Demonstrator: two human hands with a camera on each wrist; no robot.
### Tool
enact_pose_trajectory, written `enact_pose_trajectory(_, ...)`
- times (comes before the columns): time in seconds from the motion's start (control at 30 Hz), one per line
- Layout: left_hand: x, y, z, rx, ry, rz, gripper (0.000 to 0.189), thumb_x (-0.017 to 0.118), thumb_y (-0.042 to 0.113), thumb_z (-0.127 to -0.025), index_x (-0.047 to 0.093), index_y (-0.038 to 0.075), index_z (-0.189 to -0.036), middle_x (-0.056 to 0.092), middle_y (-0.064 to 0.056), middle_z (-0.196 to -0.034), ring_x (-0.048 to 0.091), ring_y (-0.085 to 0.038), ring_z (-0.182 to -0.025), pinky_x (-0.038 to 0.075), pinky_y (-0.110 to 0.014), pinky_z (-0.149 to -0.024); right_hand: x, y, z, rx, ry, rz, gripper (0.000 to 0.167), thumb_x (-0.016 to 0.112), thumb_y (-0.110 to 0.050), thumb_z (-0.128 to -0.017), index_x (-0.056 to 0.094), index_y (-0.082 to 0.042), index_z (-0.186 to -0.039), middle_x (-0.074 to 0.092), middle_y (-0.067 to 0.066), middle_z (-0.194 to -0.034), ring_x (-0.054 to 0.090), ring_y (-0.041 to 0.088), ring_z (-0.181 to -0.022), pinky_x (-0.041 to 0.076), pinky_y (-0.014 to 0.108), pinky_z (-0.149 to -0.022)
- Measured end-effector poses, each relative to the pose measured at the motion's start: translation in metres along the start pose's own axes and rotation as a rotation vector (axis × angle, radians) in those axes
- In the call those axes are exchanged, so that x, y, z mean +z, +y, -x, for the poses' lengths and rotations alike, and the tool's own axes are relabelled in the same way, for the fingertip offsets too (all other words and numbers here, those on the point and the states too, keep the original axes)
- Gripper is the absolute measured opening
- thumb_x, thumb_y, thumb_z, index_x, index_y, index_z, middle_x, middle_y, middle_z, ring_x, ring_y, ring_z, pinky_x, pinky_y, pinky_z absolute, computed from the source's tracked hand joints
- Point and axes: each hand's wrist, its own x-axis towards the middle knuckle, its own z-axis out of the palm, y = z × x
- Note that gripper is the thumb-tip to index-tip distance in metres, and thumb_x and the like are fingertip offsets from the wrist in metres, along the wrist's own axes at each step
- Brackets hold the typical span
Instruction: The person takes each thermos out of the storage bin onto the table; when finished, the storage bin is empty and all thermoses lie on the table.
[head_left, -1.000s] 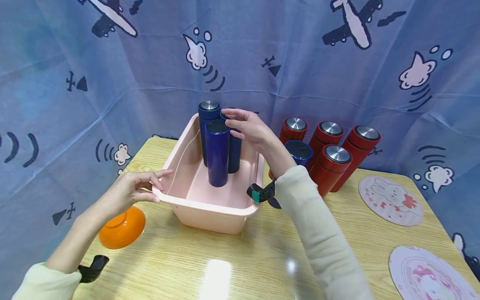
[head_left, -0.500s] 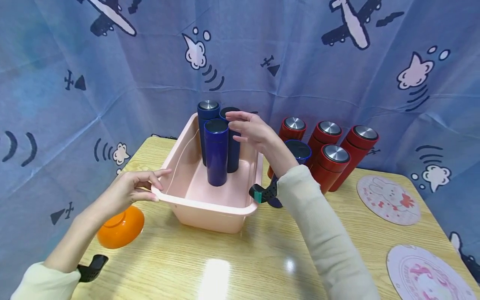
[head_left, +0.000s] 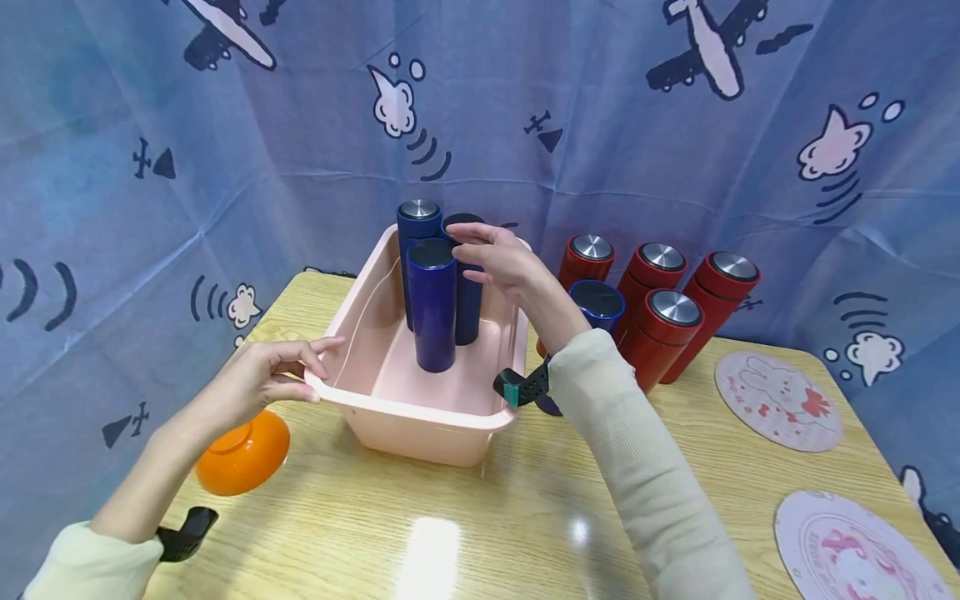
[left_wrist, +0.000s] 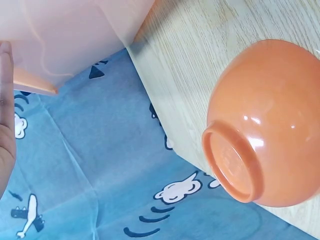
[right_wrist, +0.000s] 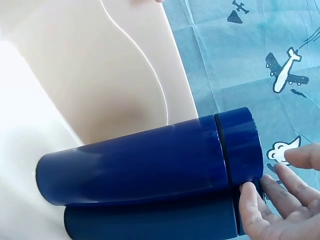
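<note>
A pink plastic basin (head_left: 411, 412) stands on the table, with three blue thermos flasks upright inside it. The front one is a glossy blue flask (head_left: 435, 321); behind it are a flask with a silver-topped lid (head_left: 418, 218) and a darker flask (head_left: 469, 304). My left hand (head_left: 266, 373) pinches the basin's near left corner between thumb and fingers. Loosely spread, my right hand (head_left: 501, 260) is at the tops of the front and darker flasks. In the right wrist view its thumb (right_wrist: 250, 205) is right at the lid edge of the blue flask (right_wrist: 140, 162).
Right of the basin stand several red thermos flasks (head_left: 663, 333) and another blue flask (head_left: 597, 302), partly behind my right forearm. An orange bowl (head_left: 247, 454) lies tipped over left of the basin. Two round printed mats (head_left: 780, 400) lie at the right. A patterned curtain (head_left: 480, 100) hangs behind.
The right hand shifts only slightly around the flask tops, fingers staying loosely spread. The left hand keeps its pinch on the basin's corner, and the flasks stay in place.
</note>
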Motion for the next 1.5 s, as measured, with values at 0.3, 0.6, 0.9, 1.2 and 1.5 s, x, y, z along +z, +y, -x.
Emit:
enact_pose_trajectory(0.3,0.001,-0.001,-0.001,0.01,-0.004,0.001,0.017,0.075,-0.001,-0.074,0.066,0.005,-0.086,0.055,-0.029,-0.127,0.065,-0.004,-0.099,0.055,-0.019,-0.072,0.001,0.002,0.001,0.03,-0.029,0.083,0.047,0.057,0.0,-0.094,0.047,-0.008,-0.139,0.041,0.007,-0.149,0.039,0.024,-0.135,0.037,0.043,-0.107)
enact_pose_trajectory(0.6,0.0,-0.002,-0.001,0.013,0.003,-0.018,0.017,0.075,-0.002,-0.073,0.066,0.004,-0.086,0.056,-0.029,-0.127,0.066,-0.003,-0.096,0.054,-0.019,-0.071,0.007,0.002,-0.009,0.122,0.024,-0.125,0.059,0.06,0.011,-0.087,0.048,-0.011,-0.14,0.037,0.003,-0.151,0.034,0.019,-0.138,0.029,0.042,-0.112)
enact_pose_trajectory(0.9,0.001,-0.003,0.0,0.031,0.006,-0.01,0.017,0.075,-0.002,-0.074,0.066,0.005,-0.086,0.056,-0.029,-0.126,0.062,0.002,-0.102,0.054,-0.019,-0.071,0.016,0.006,-0.012,0.17,0.068,-0.059,0.075,0.063,0.017,-0.08,0.042,-0.014,-0.144,0.041,0.007,-0.148,0.035,0.023,-0.137,0.03,0.04,-0.112)
enact_pose_trajectory(1.2,0.0,-0.004,0.0,0.015,0.007,-0.012,0.017,0.076,-0.003,-0.073,0.066,0.004,-0.085,0.055,-0.029,-0.127,0.063,0.0,-0.101,0.055,-0.02,-0.072,0.021,0.008,-0.018,0.23,0.095,-0.063,0.08,0.065,0.019,-0.077,0.042,-0.018,-0.144,0.04,0.005,-0.148,0.031,0.022,-0.138,0.024,0.041,-0.113)
enact_pose_trajectory(1.5,0.0,-0.004,0.0,0.02,0.014,-0.006,0.016,0.076,-0.002,-0.074,0.066,0.004,-0.086,0.055,-0.03,-0.127,0.061,0.003,-0.104,0.055,-0.019,-0.073,0.021,0.022,-0.023,0.256,0.136,-0.01,0.081,0.075,0.01,-0.075,0.044,-0.021,-0.143,0.043,0.003,-0.146,0.03,0.026,-0.136,0.025,0.042,-0.111)
